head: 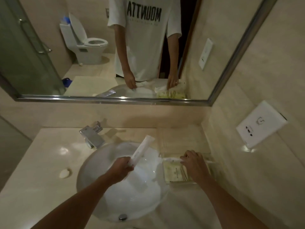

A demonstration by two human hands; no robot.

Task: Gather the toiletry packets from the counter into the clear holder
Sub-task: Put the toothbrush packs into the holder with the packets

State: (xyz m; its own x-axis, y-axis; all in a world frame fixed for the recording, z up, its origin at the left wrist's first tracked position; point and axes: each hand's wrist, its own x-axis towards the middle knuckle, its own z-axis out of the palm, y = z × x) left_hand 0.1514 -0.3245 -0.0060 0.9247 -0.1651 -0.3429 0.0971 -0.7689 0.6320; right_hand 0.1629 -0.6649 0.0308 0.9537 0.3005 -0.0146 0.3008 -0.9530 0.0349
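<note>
Over the round white basin (132,192), left hand (121,169) curled around a long white toiletry packet (140,151), tilted up toward the chrome faucet (93,135). At the clear acrylic holder (212,167) on the beige counter (41,162) just right of the basin, right hand (194,164) pinching a slim white packet (171,160) laid across the holder's near rim, above pale yellow-green sachets (175,174) inside. Above, a steel-framed mirror (231,55); on the right wall, a white socket plate (261,123)
</note>
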